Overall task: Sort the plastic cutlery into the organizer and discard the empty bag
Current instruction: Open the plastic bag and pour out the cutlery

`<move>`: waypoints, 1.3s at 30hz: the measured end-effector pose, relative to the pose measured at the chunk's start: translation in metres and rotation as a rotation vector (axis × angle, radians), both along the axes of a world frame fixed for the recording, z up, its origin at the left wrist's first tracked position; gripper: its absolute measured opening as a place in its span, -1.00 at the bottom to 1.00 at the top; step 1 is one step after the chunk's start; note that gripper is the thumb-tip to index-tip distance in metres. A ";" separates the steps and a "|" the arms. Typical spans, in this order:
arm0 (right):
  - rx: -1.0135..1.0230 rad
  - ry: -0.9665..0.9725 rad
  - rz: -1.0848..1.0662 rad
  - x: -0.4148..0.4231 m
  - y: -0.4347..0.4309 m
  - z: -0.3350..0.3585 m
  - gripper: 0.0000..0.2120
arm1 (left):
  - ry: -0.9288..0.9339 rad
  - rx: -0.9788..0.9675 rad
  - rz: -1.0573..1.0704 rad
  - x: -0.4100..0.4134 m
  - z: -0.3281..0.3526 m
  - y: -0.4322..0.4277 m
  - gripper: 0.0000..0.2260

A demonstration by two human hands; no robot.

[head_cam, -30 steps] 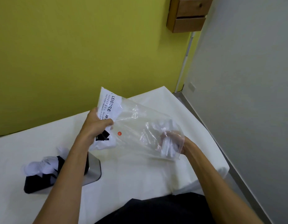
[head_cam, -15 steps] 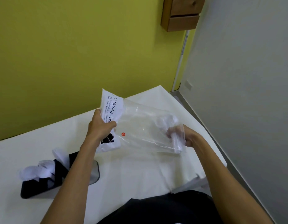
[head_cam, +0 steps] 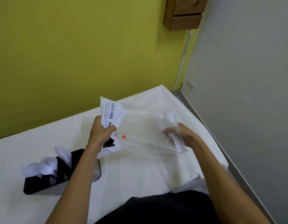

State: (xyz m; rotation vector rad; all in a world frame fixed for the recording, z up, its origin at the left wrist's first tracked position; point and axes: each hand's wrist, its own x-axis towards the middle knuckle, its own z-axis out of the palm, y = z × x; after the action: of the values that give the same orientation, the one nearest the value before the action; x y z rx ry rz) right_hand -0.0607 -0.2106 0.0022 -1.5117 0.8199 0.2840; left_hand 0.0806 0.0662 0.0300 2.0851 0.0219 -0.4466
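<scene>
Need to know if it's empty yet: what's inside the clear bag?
Not empty. Inside the clear bag, the right hand grips a bunch of white cutlery. Crinkled film blurs piece type and count. The left hand and printed label hide the other end.

bag (head_cam: 140,126) white header strip reads "LEISURE · W…", rest hidden by left hand (head_cam: 101,131), smaller line "ENJOY EVERY MOMENT…", red round sticker (head_cam: 123,137) marked "M"
</scene>
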 end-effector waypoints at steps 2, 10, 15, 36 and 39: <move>0.071 -0.022 -0.057 -0.001 -0.002 -0.003 -0.85 | -0.022 0.025 -0.004 0.000 0.000 0.003 -0.61; -0.233 0.078 0.379 0.004 0.011 -0.013 -0.62 | -0.140 0.095 -0.221 -0.002 0.015 -0.016 -0.51; -0.205 -0.025 0.041 -0.002 -0.003 -0.016 -0.79 | -0.102 0.051 -0.170 0.010 0.019 0.006 -0.51; -0.250 0.127 0.109 -0.023 -0.019 -0.031 -0.78 | -0.079 0.121 -0.229 0.007 0.011 0.018 -0.59; -0.407 0.124 0.169 -0.025 -0.024 -0.033 -0.67 | -0.096 0.144 -0.215 0.009 0.015 0.023 -0.57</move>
State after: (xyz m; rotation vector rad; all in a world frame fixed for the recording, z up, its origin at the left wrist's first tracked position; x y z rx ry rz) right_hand -0.0859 -0.2351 -0.0306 -1.9658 0.8860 0.3533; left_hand 0.0892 0.0892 0.0449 2.2593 -0.2350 -0.4851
